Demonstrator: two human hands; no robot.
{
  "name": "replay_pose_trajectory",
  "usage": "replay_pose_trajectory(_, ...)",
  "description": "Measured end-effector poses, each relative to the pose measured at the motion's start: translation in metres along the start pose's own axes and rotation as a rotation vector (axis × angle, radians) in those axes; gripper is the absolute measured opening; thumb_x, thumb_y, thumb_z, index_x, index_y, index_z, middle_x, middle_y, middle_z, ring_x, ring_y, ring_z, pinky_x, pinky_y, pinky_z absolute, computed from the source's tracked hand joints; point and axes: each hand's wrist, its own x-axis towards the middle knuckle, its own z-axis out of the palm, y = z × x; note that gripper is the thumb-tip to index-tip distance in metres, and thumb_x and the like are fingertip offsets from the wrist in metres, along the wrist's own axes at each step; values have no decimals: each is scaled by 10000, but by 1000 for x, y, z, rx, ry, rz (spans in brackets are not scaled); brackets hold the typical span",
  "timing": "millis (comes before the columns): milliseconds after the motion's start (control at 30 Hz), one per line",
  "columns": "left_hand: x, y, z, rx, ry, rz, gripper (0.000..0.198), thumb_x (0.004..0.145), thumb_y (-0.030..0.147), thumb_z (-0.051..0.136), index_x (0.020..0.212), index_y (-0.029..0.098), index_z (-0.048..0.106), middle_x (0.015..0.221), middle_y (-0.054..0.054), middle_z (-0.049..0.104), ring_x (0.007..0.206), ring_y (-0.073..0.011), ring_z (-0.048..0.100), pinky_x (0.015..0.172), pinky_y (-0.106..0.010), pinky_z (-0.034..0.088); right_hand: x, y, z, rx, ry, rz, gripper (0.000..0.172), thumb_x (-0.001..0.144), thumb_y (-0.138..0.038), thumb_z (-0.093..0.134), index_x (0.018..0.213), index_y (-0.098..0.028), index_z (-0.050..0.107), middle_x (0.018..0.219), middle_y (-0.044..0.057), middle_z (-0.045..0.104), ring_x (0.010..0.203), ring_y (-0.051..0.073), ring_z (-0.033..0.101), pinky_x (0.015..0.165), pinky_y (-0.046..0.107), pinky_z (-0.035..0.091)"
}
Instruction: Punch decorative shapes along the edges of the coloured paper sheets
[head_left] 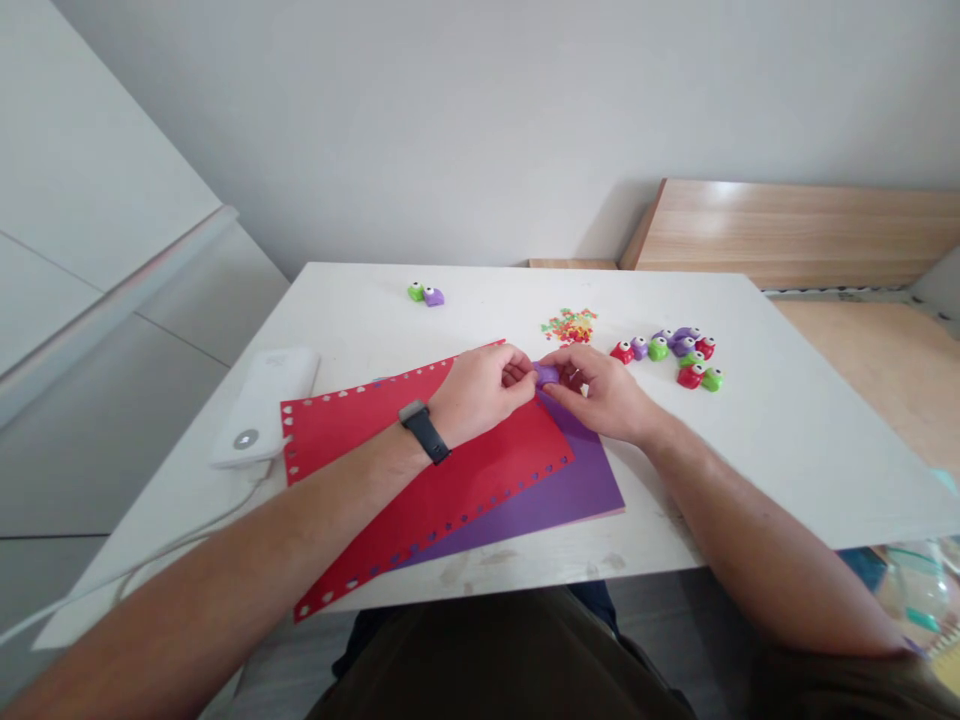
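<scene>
Both hands meet over the right edge of a red paper sheet (480, 450), whose borders carry rows of small punched shapes. Between my fingertips is a small purple paper punch (546, 375), partly covered by fingers. My right hand (604, 390) grips it from the right, thumb in front. My left hand (484, 390) is closed, its thumb and fingertips pinched at the punch's left end. Whether they also hold the sheet's edge is hidden. Under the red sheet lies a purple sheet (581, 485). Just beyond my right hand is a pile of tiny coloured paper cutouts (571, 325).
Several red, green and purple punches with googly eyes (684, 345) cluster to the right. A green punch (415, 291) and another purple punch (433, 296) stand at the back of the white table (765, 440). A white box-shaped device (274, 395) with a cable lies left.
</scene>
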Motion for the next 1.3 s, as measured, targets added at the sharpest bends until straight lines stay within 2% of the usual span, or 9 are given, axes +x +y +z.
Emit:
replay_pose_trajectory(133, -5, 1, -1, 11, 14, 6, 112, 922, 310, 639, 890, 210, 678, 871, -31, 754, 770, -162, 701, 747, -274, 564, 0, -1, 2, -20, -15, -29, 228, 953, -275, 689, 1173, -222, 718, 1002, 70, 713, 822, 193, 645, 726, 341, 547)
replay_pose_trajectory(333, -11, -8, 1, -106, 29, 21, 197, 947, 364, 675, 1062, 208, 707, 1006, -48, 778, 863, -160, 735, 830, -275, 600, 0, -3, 2, -18, 10, -5, 235, 956, -259, 683, 1187, -221, 695, 1045, 72, 728, 821, 188, 660, 742, 347, 558)
replay_pose_trajectory(600, -19, -9, -1, 14, 11, 67, 156, 977, 354, 658, 1007, 216, 725, 976, -33, 785, 854, -162, 723, 821, -280, 568, -2, -3, 1, -49, -91, 10, 239, 899, -188, 694, 1136, -213, 677, 973, 38, 703, 807, 173, 636, 725, 317, 522)
replay_pose_trajectory(700, -21, -7, -6, 85, 12, 70, 150, 960, 335, 677, 1041, 215, 716, 1013, -39, 786, 896, -177, 727, 867, -301, 566, -1, 0, -2, -101, -104, -6, 201, 888, -207, 712, 1085, -221, 675, 976, 49, 694, 839, 191, 633, 728, 322, 507)
replay_pose_trajectory(800, -24, -5, -12, 203, 4, 60, 249, 919, 355, 728, 1118, 207, 702, 1104, -65, 783, 983, -222, 729, 933, -354, 561, -1, 4, -5, -149, -105, -5, 194, 878, -214, 719, 1067, -225, 681, 957, 53, 672, 837, 203, 623, 726, 332, 496)
replay_pose_trajectory(967, -36, 7, -20, 446, -108, 84, 380, 901, 455, 759, 1171, 196, 695, 1214, -108, 749, 1107, -290, 705, 1013, -418, 538, -2, 7, -8, -179, -144, 6, 227, 866, -181, 694, 1089, -224, 686, 943, 45, 664, 802, 195, 611, 731, 339, 492)
replay_pose_trajectory(1167, -64, 28, -20, 692, -283, 128, 509, 802, 589, 846, 1107, 205, 711, 1108, -108, 727, 994, -305, 698, 863, -422, 555, -3, 8, -8, -225, -176, 15, 254, 858, -166, 674, 1106, -219, 682, 964, 55, 676, 831, 207, 616, 768, 355, 503)
replay_pose_trajectory(1300, -83, 29, -17, 764, -321, 134, 488, 809, 528, 867, 1131, 198, 706, 1183, -137, 725, 1039, -328, 706, 854, -432, 561, -2, 8, -9, -242, -192, 5, 241, 855, -169, 676, 1092, -211, 667, 969, 61, 676, 851, 216, 618, 784, 363, 509)
